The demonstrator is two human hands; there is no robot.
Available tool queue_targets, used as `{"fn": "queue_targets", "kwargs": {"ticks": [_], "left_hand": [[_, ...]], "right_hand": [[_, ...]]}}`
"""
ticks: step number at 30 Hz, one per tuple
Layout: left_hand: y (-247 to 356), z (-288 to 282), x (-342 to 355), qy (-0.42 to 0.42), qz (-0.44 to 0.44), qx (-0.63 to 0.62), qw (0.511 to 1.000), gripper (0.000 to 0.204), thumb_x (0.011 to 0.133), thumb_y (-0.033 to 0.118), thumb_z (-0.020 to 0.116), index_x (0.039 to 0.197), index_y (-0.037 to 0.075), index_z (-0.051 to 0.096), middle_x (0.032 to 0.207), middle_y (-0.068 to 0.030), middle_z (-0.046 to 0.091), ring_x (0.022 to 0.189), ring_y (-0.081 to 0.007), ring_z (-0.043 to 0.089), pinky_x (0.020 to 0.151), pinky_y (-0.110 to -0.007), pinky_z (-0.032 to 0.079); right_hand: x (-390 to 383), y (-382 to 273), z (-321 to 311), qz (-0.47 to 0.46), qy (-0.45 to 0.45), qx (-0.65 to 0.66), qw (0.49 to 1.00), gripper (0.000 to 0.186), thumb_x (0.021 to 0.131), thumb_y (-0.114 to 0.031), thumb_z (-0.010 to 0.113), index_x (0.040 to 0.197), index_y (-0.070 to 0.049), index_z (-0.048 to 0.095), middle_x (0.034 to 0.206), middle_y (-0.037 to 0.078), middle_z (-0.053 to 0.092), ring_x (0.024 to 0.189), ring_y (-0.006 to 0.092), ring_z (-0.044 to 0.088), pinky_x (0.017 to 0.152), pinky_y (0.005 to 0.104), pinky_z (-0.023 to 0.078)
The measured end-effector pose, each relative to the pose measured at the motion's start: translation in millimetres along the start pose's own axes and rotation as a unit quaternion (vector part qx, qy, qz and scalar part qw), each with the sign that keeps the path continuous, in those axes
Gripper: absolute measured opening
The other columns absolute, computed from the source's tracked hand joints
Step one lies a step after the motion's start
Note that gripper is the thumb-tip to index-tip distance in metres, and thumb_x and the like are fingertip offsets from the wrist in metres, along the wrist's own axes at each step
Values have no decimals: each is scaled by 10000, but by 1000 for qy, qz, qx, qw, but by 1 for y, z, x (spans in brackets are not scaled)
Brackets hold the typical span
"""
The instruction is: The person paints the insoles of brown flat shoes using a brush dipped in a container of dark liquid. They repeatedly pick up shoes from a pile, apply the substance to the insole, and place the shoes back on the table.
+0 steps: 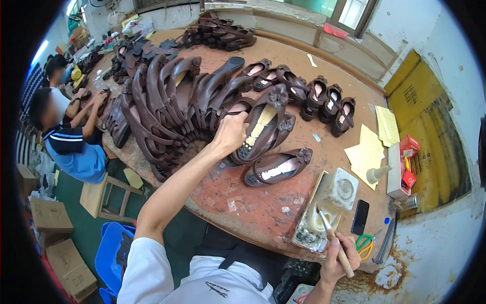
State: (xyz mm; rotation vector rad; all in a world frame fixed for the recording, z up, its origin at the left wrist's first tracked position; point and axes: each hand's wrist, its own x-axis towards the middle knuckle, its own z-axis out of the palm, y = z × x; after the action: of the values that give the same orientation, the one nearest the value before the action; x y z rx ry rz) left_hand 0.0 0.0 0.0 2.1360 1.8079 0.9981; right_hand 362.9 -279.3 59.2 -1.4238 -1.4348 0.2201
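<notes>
My left hand [232,133] grips a brown flower-trimmed shoe [268,114] at the near end of the stacked brown shoes [172,88]. A single shoe [277,167] with a white patch inside lies just below it, toward me. My right hand [338,256] is closed on a wooden-handled brush [344,256], whose tip is over a small round pot of pale glue [318,223] in a dirty open tray [304,230] at the table's front right. A white block with a round recess [341,187] stands in that tray's far part.
A row of shoes [316,96] and a pile [225,35] sit farther back. At right are yellow sheets [367,157], a phone [360,217], scissors [365,247] and a white box [396,172]. Two co-workers [71,147] work at left. A stool [114,200] and blue chair [109,248] stand below the table edge.
</notes>
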Motion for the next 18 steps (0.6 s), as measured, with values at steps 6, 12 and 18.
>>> {"fn": "queue_targets", "kwargs": {"ticks": [6,12,18], "left_hand": [[-18,27,-7,-232,-79,46,968,426,989,180,665,1298,-104,592,1191,-400,724,1188,-548,695,1044,-617,539],[31,33,-78,-88,72,-49,992,367,1063,294,721,1177,-54,748,1099,-166,738,1019,-301,700,1018,-433,533],[32,10,-101,36,-161,-411,897,243,1114,155,696,1195,-69,744,973,52,671,919,-39,570,834,-230,488]], "right_hand": [[10,-12,-5,-74,-8,-22,997,140,936,-28,745,1013,88,753,831,147,730,730,214,659,679,329,510],[2,16,-19,-11,20,-53,998,129,918,8,750,1018,89,756,859,174,754,756,245,707,705,342,545],[1,32,-29,42,61,-52,996,158,960,-8,735,1076,99,746,897,146,753,755,192,707,711,310,554]]}}
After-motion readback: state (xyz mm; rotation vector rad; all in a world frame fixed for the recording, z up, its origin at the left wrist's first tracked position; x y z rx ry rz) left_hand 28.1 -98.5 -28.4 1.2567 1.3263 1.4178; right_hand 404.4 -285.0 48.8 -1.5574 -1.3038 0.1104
